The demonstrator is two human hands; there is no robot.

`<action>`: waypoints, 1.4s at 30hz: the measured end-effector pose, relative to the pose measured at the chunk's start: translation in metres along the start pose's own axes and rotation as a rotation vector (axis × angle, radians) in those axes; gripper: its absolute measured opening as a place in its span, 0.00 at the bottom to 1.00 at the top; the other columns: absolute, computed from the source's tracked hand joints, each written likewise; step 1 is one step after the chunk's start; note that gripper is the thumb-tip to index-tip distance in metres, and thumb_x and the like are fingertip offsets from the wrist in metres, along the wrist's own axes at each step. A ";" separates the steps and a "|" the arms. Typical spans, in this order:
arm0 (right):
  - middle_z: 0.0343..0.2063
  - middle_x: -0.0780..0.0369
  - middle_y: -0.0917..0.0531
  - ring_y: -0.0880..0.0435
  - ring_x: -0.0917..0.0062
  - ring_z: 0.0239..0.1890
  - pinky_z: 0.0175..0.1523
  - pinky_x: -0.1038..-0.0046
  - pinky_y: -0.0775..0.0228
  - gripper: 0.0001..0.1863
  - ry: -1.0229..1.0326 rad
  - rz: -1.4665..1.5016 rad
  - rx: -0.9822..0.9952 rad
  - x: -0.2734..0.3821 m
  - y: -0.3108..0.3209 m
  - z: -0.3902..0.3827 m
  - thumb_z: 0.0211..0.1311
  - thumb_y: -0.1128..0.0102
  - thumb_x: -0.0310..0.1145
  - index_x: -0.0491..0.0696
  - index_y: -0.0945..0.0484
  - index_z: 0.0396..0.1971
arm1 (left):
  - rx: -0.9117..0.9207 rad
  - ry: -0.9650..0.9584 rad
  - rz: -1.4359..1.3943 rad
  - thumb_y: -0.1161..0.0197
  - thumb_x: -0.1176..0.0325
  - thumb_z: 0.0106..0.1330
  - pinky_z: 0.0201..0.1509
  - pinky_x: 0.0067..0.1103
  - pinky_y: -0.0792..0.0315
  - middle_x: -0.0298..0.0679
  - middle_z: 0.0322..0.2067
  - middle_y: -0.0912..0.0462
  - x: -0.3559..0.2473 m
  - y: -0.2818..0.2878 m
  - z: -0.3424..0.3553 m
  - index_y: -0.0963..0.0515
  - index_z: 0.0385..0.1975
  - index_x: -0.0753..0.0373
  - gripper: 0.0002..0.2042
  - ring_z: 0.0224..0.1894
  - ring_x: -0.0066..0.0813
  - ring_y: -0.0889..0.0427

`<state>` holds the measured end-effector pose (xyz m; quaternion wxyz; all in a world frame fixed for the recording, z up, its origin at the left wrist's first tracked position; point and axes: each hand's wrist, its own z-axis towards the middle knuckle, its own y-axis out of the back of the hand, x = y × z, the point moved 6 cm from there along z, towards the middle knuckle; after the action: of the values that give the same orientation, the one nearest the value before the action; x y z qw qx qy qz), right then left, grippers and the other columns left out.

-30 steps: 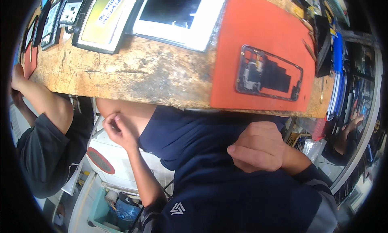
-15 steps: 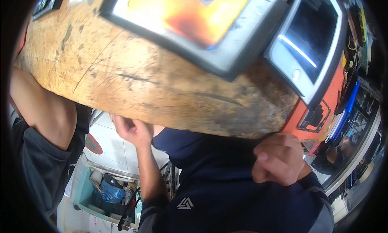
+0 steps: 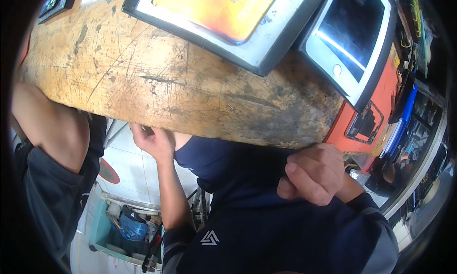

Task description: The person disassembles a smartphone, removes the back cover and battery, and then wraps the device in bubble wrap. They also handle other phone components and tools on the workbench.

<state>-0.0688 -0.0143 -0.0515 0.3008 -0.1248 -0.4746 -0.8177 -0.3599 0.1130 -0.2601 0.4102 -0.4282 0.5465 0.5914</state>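
Observation:
My right hand is curled into a fist at the front edge of the wooden worktable, thumb pressed over the fingers; whatever may be inside is hidden. My left hand is farther left at the same edge, fingers bent and a gap between thumb and fingers. The table edge partly covers its fingertips, and nothing shows in it. Beyond my hands lies a white-bordered tablet in a dark frame, its screen glowing orange. Right of it, a second white-bordered tablet has a dark, reflecting screen.
A red-orange mat lies at the table's right end, beside a blue object and cluttered tools. Another person's bare limb and dark garment are at left. Below stands a green bin of odds and ends.
The view has shifted slightly, so the table and tablets appear higher. My right hand appears a little farther left and up; my left hand keeps its place at the edge.

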 end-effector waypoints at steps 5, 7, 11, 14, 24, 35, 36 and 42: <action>0.26 0.60 0.17 0.19 0.75 0.23 0.21 0.76 0.33 0.14 0.051 0.020 0.024 -0.004 0.001 -0.006 0.53 0.35 0.20 0.39 0.18 0.42 | -0.106 0.084 0.215 0.40 0.78 0.73 0.47 0.22 0.26 0.37 0.40 0.20 0.004 0.007 -0.014 0.22 0.41 0.68 0.02 0.41 0.25 0.22; 0.26 0.59 0.17 0.19 0.72 0.23 0.21 0.74 0.31 0.14 0.095 0.008 0.033 -0.003 0.000 -0.004 0.53 0.37 0.19 0.37 0.19 0.42 | -0.140 0.038 0.165 0.41 0.81 0.72 0.47 0.20 0.25 0.38 0.38 0.20 -0.005 -0.003 -0.019 0.20 0.40 0.67 0.04 0.40 0.25 0.20; 0.24 0.54 0.18 0.18 0.63 0.24 0.28 0.66 0.27 0.13 0.122 -0.024 0.242 0.003 0.001 0.005 0.55 0.42 0.16 0.33 0.20 0.42 | -0.265 -0.157 0.255 0.39 0.79 0.67 0.46 0.30 0.24 0.44 0.34 0.18 -0.048 -0.039 -0.028 0.18 0.37 0.64 0.04 0.38 0.38 0.19; 0.24 0.52 0.19 0.19 0.61 0.24 0.31 0.64 0.27 0.11 0.111 -0.004 0.253 0.004 -0.002 0.009 0.58 0.42 0.16 0.32 0.20 0.41 | -0.172 -0.322 0.473 0.32 0.74 0.56 0.47 0.37 0.31 0.40 0.31 0.19 -0.090 -0.077 -0.044 0.17 0.34 0.61 0.06 0.38 0.44 0.21; 0.30 0.52 0.17 0.18 0.60 0.29 0.35 0.66 0.27 0.07 0.121 -0.212 0.209 0.001 -0.008 0.004 0.65 0.42 0.19 0.33 0.18 0.40 | -0.278 -0.346 0.327 0.31 0.68 0.60 0.51 0.34 0.32 0.35 0.31 0.20 -0.086 -0.055 -0.059 0.17 0.33 0.57 0.04 0.40 0.36 0.22; 0.34 0.52 0.15 0.16 0.63 0.33 0.42 0.69 0.25 0.07 0.154 -0.275 0.218 -0.011 -0.006 0.005 0.69 0.41 0.22 0.35 0.18 0.42 | -0.113 -0.261 0.080 0.34 0.69 0.65 0.59 0.36 0.33 0.35 0.39 0.17 -0.075 -0.036 -0.096 0.16 0.41 0.58 0.07 0.50 0.38 0.22; 0.33 0.54 0.15 0.17 0.66 0.33 0.42 0.70 0.26 0.06 0.115 -0.262 0.214 -0.014 -0.004 0.005 0.70 0.40 0.22 0.36 0.18 0.41 | -0.108 -0.264 0.063 0.34 0.69 0.65 0.59 0.36 0.33 0.35 0.40 0.17 -0.073 -0.033 -0.101 0.16 0.42 0.58 0.07 0.50 0.38 0.22; 0.32 0.57 0.15 0.17 0.70 0.33 0.43 0.71 0.26 0.06 0.180 -0.381 0.197 -0.019 0.002 0.008 0.71 0.40 0.24 0.37 0.17 0.40 | -0.120 -0.232 0.047 0.35 0.68 0.66 0.61 0.36 0.33 0.36 0.42 0.18 -0.055 -0.015 -0.118 0.16 0.44 0.59 0.09 0.51 0.39 0.23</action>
<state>-0.0530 -0.0009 -0.0552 0.1928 0.0707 -0.5385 -0.8172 -0.3227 -0.0049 -0.2164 0.4302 -0.3677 0.4689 0.6782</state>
